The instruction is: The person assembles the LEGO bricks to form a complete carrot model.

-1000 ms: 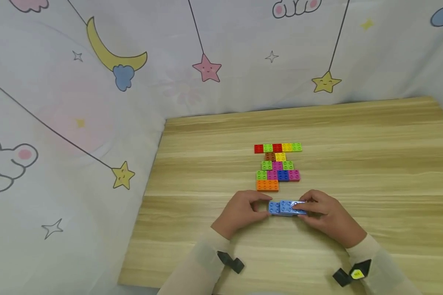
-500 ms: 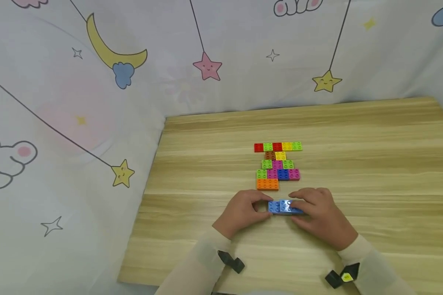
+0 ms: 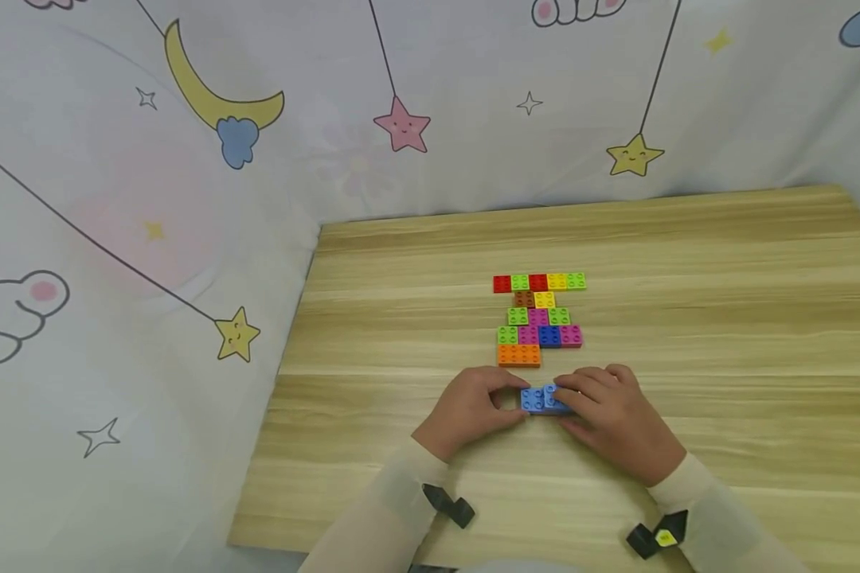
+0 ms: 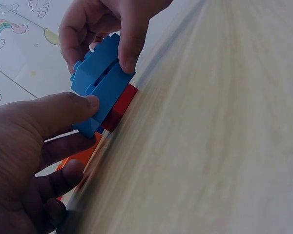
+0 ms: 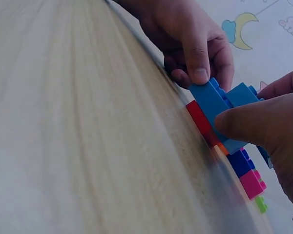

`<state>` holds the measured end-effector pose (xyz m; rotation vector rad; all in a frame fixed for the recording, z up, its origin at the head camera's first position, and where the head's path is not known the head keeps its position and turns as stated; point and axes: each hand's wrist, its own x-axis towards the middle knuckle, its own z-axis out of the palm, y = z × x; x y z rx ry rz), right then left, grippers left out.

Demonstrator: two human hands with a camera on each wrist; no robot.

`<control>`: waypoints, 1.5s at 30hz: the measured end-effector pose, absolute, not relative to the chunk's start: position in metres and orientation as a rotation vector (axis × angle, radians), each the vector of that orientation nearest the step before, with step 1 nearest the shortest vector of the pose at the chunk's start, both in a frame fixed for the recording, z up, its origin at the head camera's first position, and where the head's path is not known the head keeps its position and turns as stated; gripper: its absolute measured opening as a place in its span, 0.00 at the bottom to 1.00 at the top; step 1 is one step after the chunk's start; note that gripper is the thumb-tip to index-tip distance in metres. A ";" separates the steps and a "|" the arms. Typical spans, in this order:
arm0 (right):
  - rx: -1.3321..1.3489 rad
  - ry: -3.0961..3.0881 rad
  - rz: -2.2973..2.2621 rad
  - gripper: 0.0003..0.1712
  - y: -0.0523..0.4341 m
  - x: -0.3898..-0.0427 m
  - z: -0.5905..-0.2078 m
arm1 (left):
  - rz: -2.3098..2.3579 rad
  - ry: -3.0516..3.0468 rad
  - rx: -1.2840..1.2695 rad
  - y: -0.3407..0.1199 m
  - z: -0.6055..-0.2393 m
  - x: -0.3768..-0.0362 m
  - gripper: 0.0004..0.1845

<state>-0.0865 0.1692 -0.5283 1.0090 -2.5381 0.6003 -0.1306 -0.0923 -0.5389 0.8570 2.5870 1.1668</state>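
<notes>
My left hand (image 3: pixel 469 412) pinches the left end of a light blue toy building brick (image 3: pixel 533 400) between thumb and fingers. A second light blue brick (image 4: pixel 93 68) sits on top of it, set towards the right and tilted, with a narrow gap showing between the two in the left wrist view. My right hand (image 3: pixel 616 422) grips the right end of the blue bricks, its fingers over the top one and its thumb on the near side. Below the lower blue brick a red brick (image 5: pixel 201 122) shows in the wrist views; from the head it is hidden.
Behind the hands, rows of coloured bricks lie flat on the wooden table (image 3: pixel 373 318): an orange brick (image 3: pixel 519 356) nearest, then rows with green, magenta and dark blue (image 3: pixel 549 337) bricks. A patterned white cloth (image 3: pixel 473 72) hangs along the back and left.
My right hand has slid left along the blue bricks and now covers more of the upper one. The left hand has stayed in place at the left end.
</notes>
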 end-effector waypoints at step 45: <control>1.068 -2.548 0.570 0.18 0.164 -0.093 -0.528 | 1.159 2.588 0.883 -0.093 -0.534 -0.131 0.18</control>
